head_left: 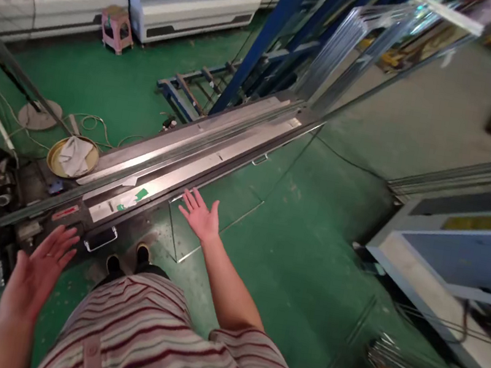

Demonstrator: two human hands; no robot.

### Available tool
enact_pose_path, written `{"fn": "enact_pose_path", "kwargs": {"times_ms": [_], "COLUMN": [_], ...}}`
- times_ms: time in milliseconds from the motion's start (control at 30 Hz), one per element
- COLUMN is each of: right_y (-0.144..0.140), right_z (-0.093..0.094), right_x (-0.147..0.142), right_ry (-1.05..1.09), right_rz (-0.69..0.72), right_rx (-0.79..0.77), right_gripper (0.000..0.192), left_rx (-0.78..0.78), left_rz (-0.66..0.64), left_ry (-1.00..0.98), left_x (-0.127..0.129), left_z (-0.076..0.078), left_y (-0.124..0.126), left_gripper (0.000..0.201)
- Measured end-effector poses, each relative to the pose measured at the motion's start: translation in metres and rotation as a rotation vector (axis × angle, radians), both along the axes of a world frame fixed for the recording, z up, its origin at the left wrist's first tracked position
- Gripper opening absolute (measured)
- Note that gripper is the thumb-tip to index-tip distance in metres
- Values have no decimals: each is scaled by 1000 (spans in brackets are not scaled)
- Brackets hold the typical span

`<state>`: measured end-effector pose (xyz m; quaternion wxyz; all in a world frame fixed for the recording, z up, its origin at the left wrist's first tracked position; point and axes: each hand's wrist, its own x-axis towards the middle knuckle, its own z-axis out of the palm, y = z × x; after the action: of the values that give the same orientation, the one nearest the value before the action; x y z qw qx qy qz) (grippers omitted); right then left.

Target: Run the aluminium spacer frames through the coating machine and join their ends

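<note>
Glass pane [223, 205] stands on edge against the steel bench [194, 157]; right hand [200, 217] splayed flat on it, left hand [38, 275] spread, empty, apart. One-handed, the pane could tip and shatter.

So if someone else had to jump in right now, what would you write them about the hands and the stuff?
Left hand: open, palm turned inward, holding nothing, raised beside the near end of the long metal bench, not touching it.
Right hand: open, fingers spread, empty, held just by the bench's front edge above the green floor; contact cannot be told.
On the bench: long metal strips lie along its top, with a green-and-white label near the near end.
A round tray with a cloth sits left of the bench.
Done: nothing gripped. Left: both hands are free to take hold.
</note>
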<state>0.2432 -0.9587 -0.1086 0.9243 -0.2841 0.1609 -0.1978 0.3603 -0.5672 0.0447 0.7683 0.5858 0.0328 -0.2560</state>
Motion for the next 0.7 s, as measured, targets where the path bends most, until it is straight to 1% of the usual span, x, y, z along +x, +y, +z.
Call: {"fn": "enact_pose_path", "kwargs": {"times_ms": [33, 67, 100, 167, 233, 300, 367, 433, 500, 600, 700], "right_y": [0, -1, -1, 1, 5, 12, 20, 27, 34, 42, 48], "right_z": [0, -4, -12, -34, -59, -78, -89, -93, -94, -93, -94], "right_x": [2, 4, 8, 19, 35, 52, 66, 72, 71, 63, 54], "right_ry": [1, 52, 147, 392, 585, 657, 693, 710, 711, 688, 645], "right_rz": [4, -7, -31, -83, -97, -86, -105, -137, -163, -209, -283], "right_rx": [-4, -10, -14, -18, -18, -20, -29, -40, -54, -86, -133], "right_gripper": [78, 77, 73, 56, 37, 28, 25, 26, 28, 29, 31], "left_rx": [-21, -45, -69, -113, -142, -158, -170, -181, -199, -243, -252], "left_rz": [1, 9, 19, 33, 25, 10, 13, 12, -21, -98, -152], "left_ry": [5, 7, 7, 11, 19, 20, 7, -4, 2, 8, -50], "left_x": [-2, -4, -6, -9, -10, -8, -6, -3, 1, 9, 17], "left_z": [3, 6, 8, 13, 15, 15, 14, 12, 10, 8, 10], "left_y": [-2, -3, -5, -8, -9, -7, -3, 5, 12, 22, 28], "left_gripper": [74, 74, 74, 72, 71, 70, 70, 70, 70, 71, 73]}}
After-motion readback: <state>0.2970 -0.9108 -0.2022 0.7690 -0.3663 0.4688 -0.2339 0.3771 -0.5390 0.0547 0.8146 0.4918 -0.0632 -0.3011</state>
